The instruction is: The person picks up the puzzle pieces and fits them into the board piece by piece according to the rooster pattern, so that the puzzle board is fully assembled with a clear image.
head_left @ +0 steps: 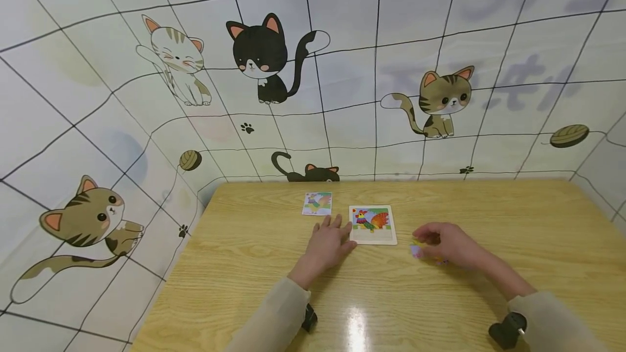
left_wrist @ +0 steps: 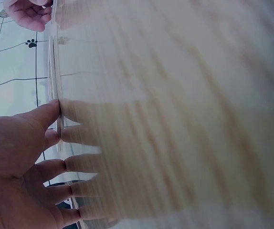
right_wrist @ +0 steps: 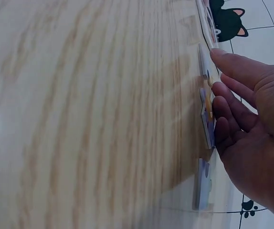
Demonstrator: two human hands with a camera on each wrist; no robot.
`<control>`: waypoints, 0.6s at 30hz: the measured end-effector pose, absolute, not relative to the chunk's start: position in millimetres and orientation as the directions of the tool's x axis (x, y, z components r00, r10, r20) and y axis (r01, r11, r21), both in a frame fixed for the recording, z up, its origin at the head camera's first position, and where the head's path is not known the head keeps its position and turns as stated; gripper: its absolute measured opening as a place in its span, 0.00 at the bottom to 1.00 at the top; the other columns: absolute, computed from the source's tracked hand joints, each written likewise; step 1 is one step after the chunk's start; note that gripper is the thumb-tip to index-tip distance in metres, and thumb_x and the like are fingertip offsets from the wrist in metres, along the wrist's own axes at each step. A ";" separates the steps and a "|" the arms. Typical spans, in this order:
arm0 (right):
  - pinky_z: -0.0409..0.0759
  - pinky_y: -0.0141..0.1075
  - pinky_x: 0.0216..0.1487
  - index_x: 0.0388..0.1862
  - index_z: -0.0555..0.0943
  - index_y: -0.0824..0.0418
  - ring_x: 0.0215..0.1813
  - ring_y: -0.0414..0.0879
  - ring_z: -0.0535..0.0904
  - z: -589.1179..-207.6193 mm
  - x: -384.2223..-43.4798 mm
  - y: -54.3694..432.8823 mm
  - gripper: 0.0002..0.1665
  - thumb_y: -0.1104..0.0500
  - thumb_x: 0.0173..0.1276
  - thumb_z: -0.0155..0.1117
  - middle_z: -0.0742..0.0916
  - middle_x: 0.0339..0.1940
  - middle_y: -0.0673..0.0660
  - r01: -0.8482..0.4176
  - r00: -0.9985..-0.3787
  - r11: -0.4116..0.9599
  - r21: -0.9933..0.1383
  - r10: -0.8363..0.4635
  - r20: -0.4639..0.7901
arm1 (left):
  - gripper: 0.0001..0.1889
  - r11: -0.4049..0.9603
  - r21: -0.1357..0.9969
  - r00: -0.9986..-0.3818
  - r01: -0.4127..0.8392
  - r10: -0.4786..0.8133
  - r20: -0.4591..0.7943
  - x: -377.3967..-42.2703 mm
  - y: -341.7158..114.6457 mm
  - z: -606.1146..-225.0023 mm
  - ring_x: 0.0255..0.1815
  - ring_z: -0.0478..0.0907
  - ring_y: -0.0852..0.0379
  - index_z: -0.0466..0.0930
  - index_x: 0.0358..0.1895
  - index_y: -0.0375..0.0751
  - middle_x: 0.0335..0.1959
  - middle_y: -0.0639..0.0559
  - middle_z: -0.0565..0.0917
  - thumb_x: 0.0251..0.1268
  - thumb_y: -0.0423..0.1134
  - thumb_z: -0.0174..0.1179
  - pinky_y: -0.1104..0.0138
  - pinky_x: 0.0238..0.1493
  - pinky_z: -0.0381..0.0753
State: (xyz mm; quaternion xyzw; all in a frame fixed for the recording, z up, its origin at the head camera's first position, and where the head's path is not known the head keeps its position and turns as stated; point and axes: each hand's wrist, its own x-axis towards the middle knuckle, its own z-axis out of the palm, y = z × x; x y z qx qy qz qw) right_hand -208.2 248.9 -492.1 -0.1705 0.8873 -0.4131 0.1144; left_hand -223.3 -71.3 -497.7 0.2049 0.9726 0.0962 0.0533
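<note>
Head view: The beige sleeves (head_left: 274, 314) are nearest the camera, at the lower edge. The left hand (head_left: 329, 240) rests with fingers extended and spread, beside the left edge of the puzzle board (head_left: 373, 237). The board lies flat on the wood-grain table (head_left: 254, 265) and shows a rooster picture with a pale lower strip. A rooster card (head_left: 318, 203) lies to its left, farther back. The right hand (head_left: 450, 243) is positioned over the loose puzzle pieces (head_left: 416, 251), right of the board.

Left wrist view: The left fingertips contact the tabletop; the thumb tip meets the board edge.

Right wrist view: The right fingers are bent at the pieces, which lie in a row along the tabletop. Whether they grip a piece cannot be determined.
</note>
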 end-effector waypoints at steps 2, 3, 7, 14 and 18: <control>0.79 0.34 0.44 0.54 0.84 0.67 0.47 0.48 0.79 -494.0 -208.8 249.1 0.25 0.57 0.60 0.80 0.86 0.46 0.54 -0.212 -0.915 0.609 -0.764 -0.397 -0.063 | 0.29 0.896 0.208 -0.909 0.392 0.411 -0.060 -222.8 -71.3 -497.5 0.78 0.59 0.34 0.73 0.75 0.49 0.77 0.40 0.66 0.77 0.55 0.56 0.38 0.71 0.64; 0.79 0.34 0.44 0.53 0.84 0.67 0.46 0.48 0.78 -495.1 -209.2 249.1 0.25 0.58 0.60 0.80 0.86 0.46 0.54 -0.216 -0.915 0.612 -0.761 -0.399 -0.061 | 0.29 0.896 0.205 -0.909 0.394 0.413 -0.060 -222.6 -71.3 -497.4 0.78 0.59 0.34 0.73 0.75 0.49 0.77 0.40 0.66 0.77 0.56 0.56 0.38 0.71 0.64; 0.78 0.33 0.42 0.52 0.85 0.66 0.43 0.46 0.76 -497.6 -211.2 249.1 0.23 0.58 0.60 0.80 0.84 0.43 0.52 -0.233 -0.910 0.621 -0.748 -0.411 -0.058 | 0.29 0.892 0.200 -0.905 0.404 0.422 -0.050 -221.9 -71.0 -495.9 0.77 0.60 0.33 0.73 0.75 0.48 0.77 0.40 0.66 0.78 0.56 0.55 0.38 0.70 0.64; 0.75 0.34 0.39 0.47 0.83 0.64 0.41 0.47 0.73 -499.7 -215.4 248.1 0.21 0.57 0.59 0.80 0.82 0.40 0.52 -0.232 -0.900 0.618 -0.751 -0.429 -0.075 | 0.28 0.894 0.190 -0.906 0.405 0.421 -0.049 -222.4 -71.2 -496.3 0.77 0.60 0.34 0.73 0.75 0.49 0.77 0.40 0.67 0.78 0.56 0.55 0.38 0.70 0.65; 0.74 0.35 0.38 0.44 0.80 0.62 0.39 0.48 0.72 -497.6 -216.9 246.7 0.21 0.57 0.58 0.81 0.80 0.37 0.52 -0.222 -0.899 0.613 -0.758 -0.430 -0.084 | 0.29 0.894 0.185 -0.905 0.408 0.422 -0.046 -223.4 -71.6 -498.6 0.77 0.60 0.34 0.73 0.75 0.49 0.77 0.40 0.67 0.78 0.56 0.55 0.38 0.70 0.65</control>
